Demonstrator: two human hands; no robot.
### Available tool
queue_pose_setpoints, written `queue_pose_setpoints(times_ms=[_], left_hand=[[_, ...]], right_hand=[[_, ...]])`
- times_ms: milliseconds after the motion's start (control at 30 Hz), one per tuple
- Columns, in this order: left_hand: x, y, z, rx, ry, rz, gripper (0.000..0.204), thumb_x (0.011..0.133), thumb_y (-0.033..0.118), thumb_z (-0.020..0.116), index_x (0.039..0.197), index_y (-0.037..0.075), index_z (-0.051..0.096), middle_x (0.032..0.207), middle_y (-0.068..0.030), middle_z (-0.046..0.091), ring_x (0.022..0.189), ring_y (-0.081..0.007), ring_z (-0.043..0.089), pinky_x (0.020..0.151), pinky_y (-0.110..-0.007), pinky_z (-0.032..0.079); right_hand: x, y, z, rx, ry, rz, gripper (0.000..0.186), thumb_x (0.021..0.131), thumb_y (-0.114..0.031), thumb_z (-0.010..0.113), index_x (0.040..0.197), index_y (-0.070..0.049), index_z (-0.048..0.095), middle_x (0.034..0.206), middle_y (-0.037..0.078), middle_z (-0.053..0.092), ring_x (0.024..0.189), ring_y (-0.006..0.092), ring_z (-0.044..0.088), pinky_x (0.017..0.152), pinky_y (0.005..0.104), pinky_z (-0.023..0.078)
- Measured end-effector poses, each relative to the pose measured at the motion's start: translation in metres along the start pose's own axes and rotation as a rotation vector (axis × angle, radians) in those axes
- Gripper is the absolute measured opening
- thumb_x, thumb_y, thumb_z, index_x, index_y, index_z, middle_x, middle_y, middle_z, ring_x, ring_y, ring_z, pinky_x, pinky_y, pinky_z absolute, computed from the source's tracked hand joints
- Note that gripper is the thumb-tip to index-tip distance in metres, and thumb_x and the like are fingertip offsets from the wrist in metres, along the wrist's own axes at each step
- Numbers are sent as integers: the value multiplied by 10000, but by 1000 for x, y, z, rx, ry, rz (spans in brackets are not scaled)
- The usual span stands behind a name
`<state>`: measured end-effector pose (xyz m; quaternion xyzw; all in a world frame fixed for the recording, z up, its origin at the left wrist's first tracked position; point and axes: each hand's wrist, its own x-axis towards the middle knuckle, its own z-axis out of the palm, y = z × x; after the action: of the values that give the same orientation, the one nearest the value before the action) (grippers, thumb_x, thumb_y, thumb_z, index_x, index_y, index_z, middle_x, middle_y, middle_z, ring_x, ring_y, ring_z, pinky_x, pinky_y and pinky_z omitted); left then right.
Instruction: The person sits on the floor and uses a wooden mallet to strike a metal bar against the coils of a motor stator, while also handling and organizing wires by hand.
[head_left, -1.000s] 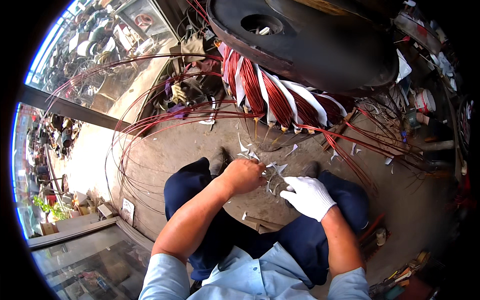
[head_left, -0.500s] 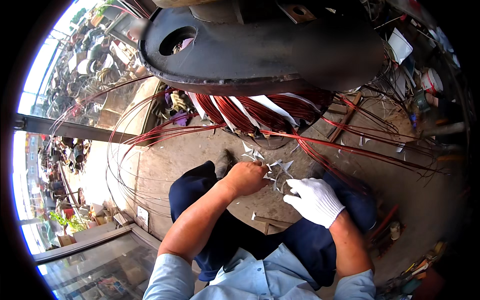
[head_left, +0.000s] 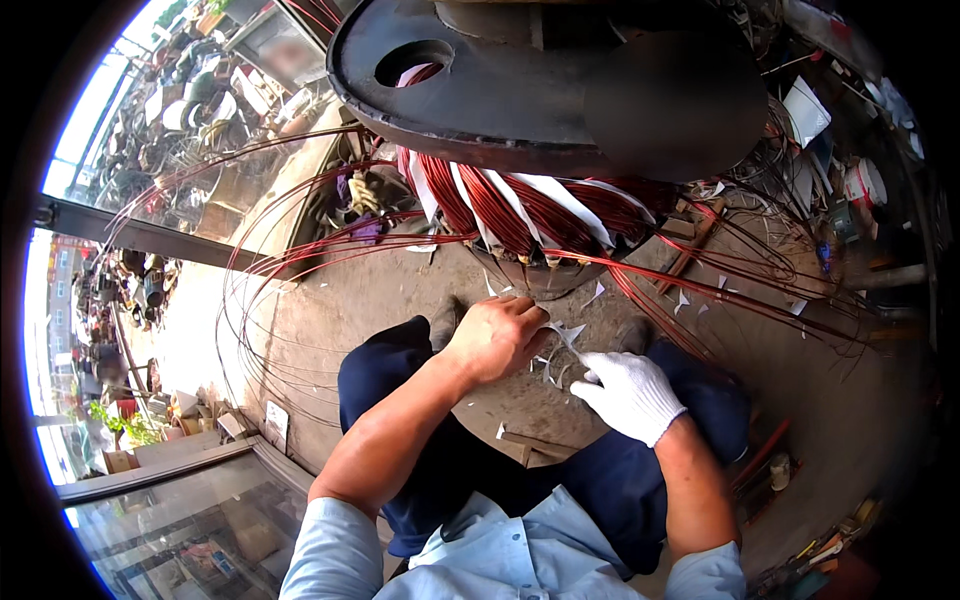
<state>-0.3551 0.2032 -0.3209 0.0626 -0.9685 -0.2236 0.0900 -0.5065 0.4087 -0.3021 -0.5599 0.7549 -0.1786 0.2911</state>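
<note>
My bare left hand (head_left: pixel 496 338) is out over the floor in front of my knees, its fingers curled together. What they hold, if anything, is hidden. My right hand (head_left: pixel 634 396), in a white knit glove, is close by on the right with thumb and fingers drawn in; I cannot make out anything between them. White paper-like scraps (head_left: pixel 568 334) show between and beyond the hands. Farther off stands a large dark round metal housing (head_left: pixel 490 110), with red-brown wire coils (head_left: pixel 500 215) below its rim and white strips (head_left: pixel 565 208) between the coils.
Loose red wires (head_left: pixel 690 278) fan out from the coils to both sides. A metal-framed glass panel (head_left: pixel 200 530) stands at the lower left. Scrap is heaped behind a grey beam (head_left: pixel 150 245). A wooden strip (head_left: pixel 690 250) and a white bucket (head_left: pixel 864 184) are on the right.
The view has shifted, so the housing and coils appear farther right and slightly higher. My left hand has turned, its back more upward. My gloved right hand has barely moved, its fingers drawn closer together.
</note>
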Motion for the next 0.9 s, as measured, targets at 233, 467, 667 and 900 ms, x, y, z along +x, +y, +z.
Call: queue_pose_setpoints(times_ms=[233,467,667,900], left_hand=[[-3,29,-75,-59,821,52,300,718,-2,838,915,34,614,780,-96,599,648,-275,575,589,-379,455],[19,24,-104,-52,917,-93,249,760,13,858,857,23,629,888,-125,668,774,-266,652,689,-353,527],[19,21,-104,90,923,-49,196,787,29,847,843,33,659,891,-116,696,778,-263,687,665,-352,547],[15,13,-96,92,934,-25,190,813,-20,814,893,-5,642,929,-139,695,812,-250,655,732,-337,530]], right_hand=[[5,-7,10,-46,13,-72,282,930,-335,689,1015,-72,634,826,141,712,810,358,700,737,488,550],[8,-4,13,-23,40,-81,280,935,-335,685,1000,-69,623,825,136,713,804,360,699,736,486,548],[5,-5,6,-31,-18,-34,346,935,-357,682,1097,-54,646,901,124,726,866,344,703,775,466,553],[2,-5,3,-38,-16,-62,388,924,-350,701,1158,-41,671,927,116,737,877,328,709,784,450,558]])
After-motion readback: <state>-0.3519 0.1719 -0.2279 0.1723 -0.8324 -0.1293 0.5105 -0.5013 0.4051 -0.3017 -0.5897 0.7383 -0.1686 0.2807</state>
